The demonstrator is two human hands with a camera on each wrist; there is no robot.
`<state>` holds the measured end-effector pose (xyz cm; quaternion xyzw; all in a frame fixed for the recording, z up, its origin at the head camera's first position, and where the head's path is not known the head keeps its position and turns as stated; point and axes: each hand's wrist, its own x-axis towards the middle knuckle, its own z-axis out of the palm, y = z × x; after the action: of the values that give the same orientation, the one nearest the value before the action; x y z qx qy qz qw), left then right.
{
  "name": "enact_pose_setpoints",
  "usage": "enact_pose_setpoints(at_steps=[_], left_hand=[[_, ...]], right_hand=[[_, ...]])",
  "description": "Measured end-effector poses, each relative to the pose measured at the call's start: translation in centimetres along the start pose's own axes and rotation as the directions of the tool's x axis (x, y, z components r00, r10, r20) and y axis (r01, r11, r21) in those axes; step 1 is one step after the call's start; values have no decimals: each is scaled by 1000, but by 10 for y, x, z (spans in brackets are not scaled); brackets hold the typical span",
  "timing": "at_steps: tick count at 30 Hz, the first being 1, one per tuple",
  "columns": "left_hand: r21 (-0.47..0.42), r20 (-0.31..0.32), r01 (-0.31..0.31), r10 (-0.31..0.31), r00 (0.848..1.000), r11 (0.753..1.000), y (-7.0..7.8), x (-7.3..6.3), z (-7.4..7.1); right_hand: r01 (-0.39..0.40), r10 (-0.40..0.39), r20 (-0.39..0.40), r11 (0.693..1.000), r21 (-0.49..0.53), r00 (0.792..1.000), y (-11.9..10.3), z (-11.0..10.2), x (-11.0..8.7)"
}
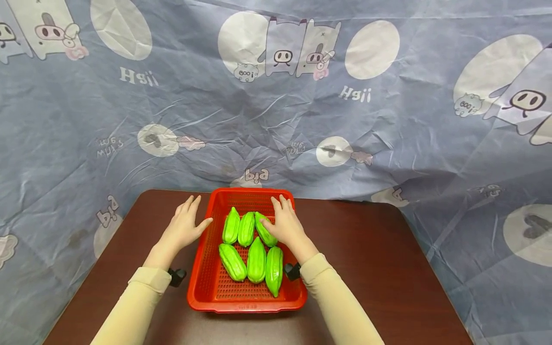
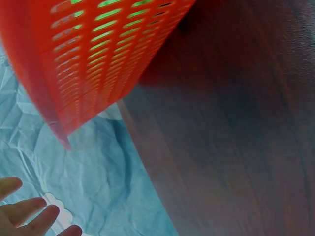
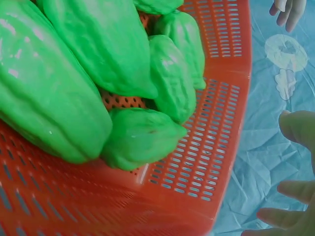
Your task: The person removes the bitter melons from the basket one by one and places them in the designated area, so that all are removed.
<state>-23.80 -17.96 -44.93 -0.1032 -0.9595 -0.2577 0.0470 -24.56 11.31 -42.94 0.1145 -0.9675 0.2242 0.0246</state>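
Note:
A red plastic basket (image 1: 247, 306) with slotted walls holds several bright green ribbed gourds (image 1: 256, 261) in two rough rows. My left hand (image 1: 183, 226) hovers by the basket's left side, fingers spread and thumb toward the rim; its fingertips (image 2: 39, 219) show at the corner of the left wrist view. On the opposite side, my right hand (image 1: 286, 224) is held over the right rim, fingers extended, and its thumb overlaps the upper right gourd (image 1: 264, 232) in the head view. Neither hand holds anything. Close up, the right wrist view shows a gourd (image 3: 142, 137) lying against the basket wall.
The basket stands on a dark reddish-brown table (image 1: 362, 258) with rounded far corners. A grey-blue cloth (image 1: 276, 120) printed with cartoon figures hangs behind the table and along its sides. Small black devices (image 1: 177, 277) are worn at both wrists, below cream sleeves (image 1: 133, 306).

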Motion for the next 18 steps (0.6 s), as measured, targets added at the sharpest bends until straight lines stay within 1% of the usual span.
enact_pose_setpoints(at_steps=[9,14,18], left_hand=[[6,3,4,-4,1000,1000,-5,-6,8],[10,0,-2,2,1000,1000,-7,-7,13],[-3,16,1,-1,1000,1000,-8,-8,16]], right_hand=[[-26,25,44,999,24,999,3,18,2],[-57,53,78,997,44,996,6,26,4],[-87,79,103,994,68,992,7,32,4]])
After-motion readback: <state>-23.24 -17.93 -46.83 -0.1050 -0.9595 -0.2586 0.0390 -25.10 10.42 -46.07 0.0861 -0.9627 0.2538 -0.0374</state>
